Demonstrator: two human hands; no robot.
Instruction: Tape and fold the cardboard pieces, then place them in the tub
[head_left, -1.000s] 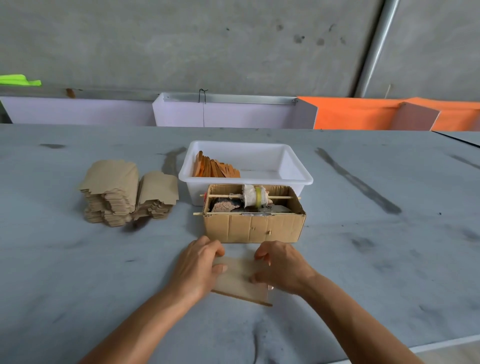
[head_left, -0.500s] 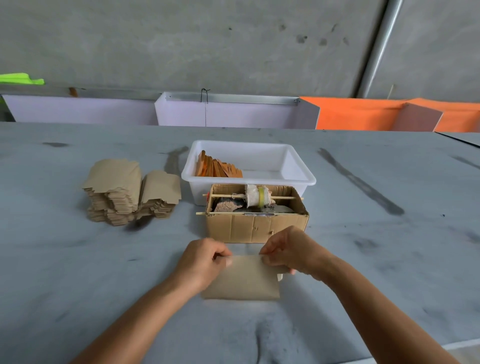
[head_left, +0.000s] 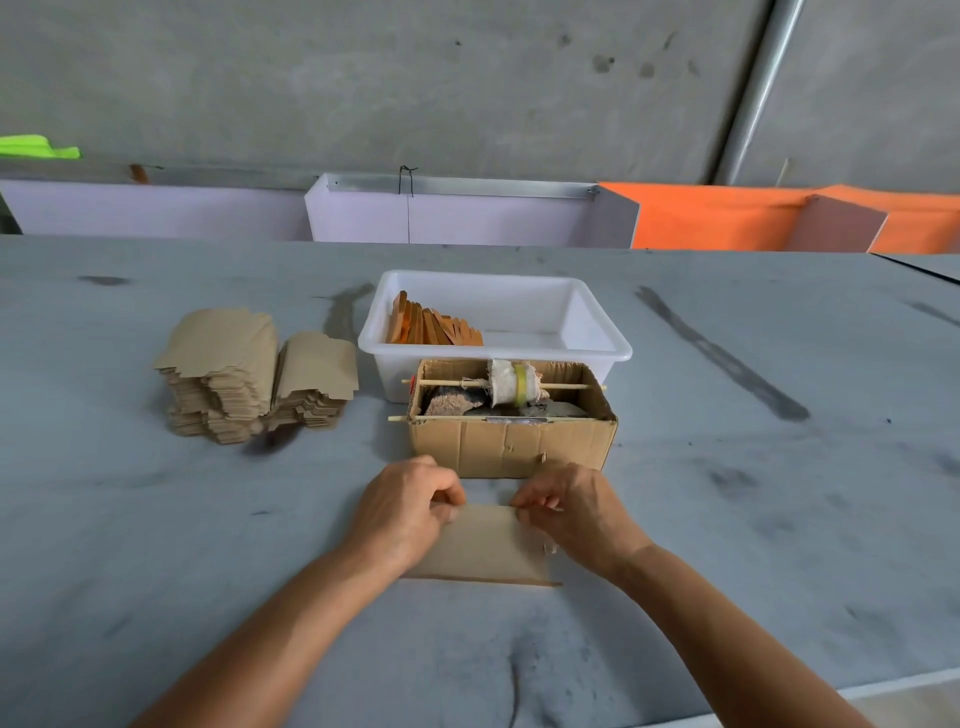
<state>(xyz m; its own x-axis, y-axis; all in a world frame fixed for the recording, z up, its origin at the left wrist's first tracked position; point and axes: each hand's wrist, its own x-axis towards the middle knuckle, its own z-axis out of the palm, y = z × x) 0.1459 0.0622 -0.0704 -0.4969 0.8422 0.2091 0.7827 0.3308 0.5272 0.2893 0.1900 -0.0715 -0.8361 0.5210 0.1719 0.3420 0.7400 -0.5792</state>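
A flat brown cardboard piece (head_left: 485, 545) lies on the grey table in front of me. My left hand (head_left: 405, 512) pinches its far left corner, and my right hand (head_left: 576, 512) pinches its far right corner. Just beyond stands an open cardboard box (head_left: 511, 447) with a tape roll (head_left: 514, 383) on a wooden stick across its top. Behind the box is the white tub (head_left: 597, 332), holding several folded orange-brown pieces (head_left: 431, 327) at its left end. Stacks of unfolded cardboard pieces (head_left: 249, 379) sit to the left.
The grey table (head_left: 753, 493) stretches wide on both sides, with its near edge at the lower right. White and orange panels (head_left: 701, 218) line the far edge below a concrete wall.
The cardboard piece has gone from tilted under both hands to lying square. Both hands have moved up to its far edge and now pinch its corners.
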